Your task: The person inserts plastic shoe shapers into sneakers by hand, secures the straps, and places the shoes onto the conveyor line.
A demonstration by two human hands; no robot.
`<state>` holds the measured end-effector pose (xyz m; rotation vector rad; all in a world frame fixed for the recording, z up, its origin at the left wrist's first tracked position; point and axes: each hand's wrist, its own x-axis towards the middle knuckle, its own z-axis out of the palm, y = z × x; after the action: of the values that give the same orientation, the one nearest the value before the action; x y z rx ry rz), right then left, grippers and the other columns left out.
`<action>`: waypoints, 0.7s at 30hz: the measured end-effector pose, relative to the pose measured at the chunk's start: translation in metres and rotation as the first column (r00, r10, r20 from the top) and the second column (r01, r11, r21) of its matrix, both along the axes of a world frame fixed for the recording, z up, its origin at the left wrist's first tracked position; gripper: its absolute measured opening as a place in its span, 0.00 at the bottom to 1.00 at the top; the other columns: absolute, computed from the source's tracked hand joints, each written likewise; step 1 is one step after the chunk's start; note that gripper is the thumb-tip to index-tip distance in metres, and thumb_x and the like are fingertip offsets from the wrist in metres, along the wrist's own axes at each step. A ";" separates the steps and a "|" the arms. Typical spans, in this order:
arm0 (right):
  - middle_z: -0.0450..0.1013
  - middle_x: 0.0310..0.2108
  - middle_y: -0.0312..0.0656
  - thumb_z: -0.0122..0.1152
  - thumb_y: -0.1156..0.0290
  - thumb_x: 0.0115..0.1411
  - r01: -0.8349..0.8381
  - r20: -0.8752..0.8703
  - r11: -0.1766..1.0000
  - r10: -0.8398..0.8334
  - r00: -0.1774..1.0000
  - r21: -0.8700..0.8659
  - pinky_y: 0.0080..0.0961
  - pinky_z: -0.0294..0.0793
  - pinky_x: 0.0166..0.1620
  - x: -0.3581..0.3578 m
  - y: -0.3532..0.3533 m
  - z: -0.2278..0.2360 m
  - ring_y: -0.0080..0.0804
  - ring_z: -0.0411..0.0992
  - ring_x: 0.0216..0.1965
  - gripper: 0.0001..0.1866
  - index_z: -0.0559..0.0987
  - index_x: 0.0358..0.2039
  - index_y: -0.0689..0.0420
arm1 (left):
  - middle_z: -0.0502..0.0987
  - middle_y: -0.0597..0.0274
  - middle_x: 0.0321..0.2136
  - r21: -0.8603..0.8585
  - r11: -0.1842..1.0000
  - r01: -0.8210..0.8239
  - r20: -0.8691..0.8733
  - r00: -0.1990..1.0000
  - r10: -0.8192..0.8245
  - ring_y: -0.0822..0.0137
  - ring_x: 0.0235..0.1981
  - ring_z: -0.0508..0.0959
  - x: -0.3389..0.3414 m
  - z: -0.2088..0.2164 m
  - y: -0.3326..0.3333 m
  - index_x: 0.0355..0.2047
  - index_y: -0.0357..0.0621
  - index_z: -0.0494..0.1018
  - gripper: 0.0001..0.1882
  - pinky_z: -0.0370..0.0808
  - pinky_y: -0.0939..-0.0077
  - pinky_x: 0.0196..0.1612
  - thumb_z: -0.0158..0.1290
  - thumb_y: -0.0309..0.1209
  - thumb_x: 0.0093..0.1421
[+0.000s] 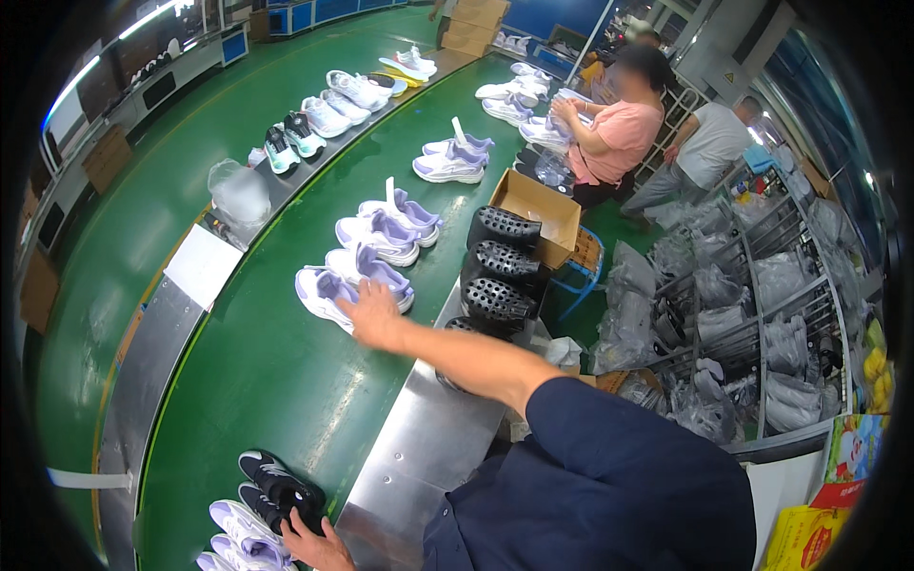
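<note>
My right hand (377, 319) reaches across the green conveyor belt (276, 390). Its fingers are closed at the heel opening of a white and lavender sneaker (322, 293), and a matching sneaker stands right beside it. Low in the view, my left hand (319, 550) has its fingers apart, close behind a pair of black sneakers (271, 481); whether it touches them I cannot tell. White and lavender sneakers (238, 533) stand beside the black pair, partly cut off by the picture's edge. Farther along the belt is another white and lavender pair (386, 231).
Black perforated shoe-shaped pieces (502, 262) line the metal ledge (419, 428), near an open cardboard box (538, 205). A co-worker in pink (619, 133) handles shoes farther up. Racks with plastic-wrapped items (790, 333) stand at right. Across the belt lie a white sheet (203, 265) and several sneakers (328, 114).
</note>
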<state>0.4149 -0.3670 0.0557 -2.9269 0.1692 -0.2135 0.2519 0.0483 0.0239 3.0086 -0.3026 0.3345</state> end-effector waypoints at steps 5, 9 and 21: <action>0.62 0.58 0.63 0.69 0.54 0.49 -0.013 -0.322 0.995 -0.018 0.946 -0.095 0.50 0.61 0.58 0.022 -0.049 -0.040 0.59 0.64 0.58 0.33 0.73 0.58 0.41 | 0.71 0.43 0.43 -0.096 0.975 -0.198 -0.101 0.977 0.188 0.42 0.45 0.71 0.014 0.026 -0.017 0.46 0.41 0.74 0.24 0.68 0.53 0.49 0.65 0.27 0.48; 0.59 0.61 0.62 0.70 0.48 0.48 -0.031 -0.308 0.966 -0.052 0.950 -0.257 0.48 0.61 0.58 0.025 -0.050 -0.058 0.58 0.64 0.57 0.33 0.76 0.56 0.36 | 0.76 0.48 0.32 -0.132 0.973 -0.188 -0.019 0.982 0.187 0.46 0.33 0.75 0.006 0.024 0.002 0.43 0.48 0.78 0.15 0.71 0.51 0.36 0.59 0.34 0.54; 0.71 0.49 0.54 0.68 0.49 0.52 -0.136 -0.367 0.960 0.037 0.929 -0.246 0.47 0.64 0.52 0.027 -0.028 -0.015 0.52 0.68 0.50 0.34 0.71 0.58 0.44 | 0.74 0.50 0.34 -0.474 0.875 -0.093 -0.150 0.988 0.024 0.48 0.40 0.74 -0.013 0.029 -0.042 0.40 0.39 0.75 0.11 0.71 0.58 0.45 0.56 0.21 0.55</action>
<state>0.4414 -0.3946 0.0404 -3.2079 0.0656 0.3470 0.2387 0.0060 0.0527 2.5329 -0.0941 0.1676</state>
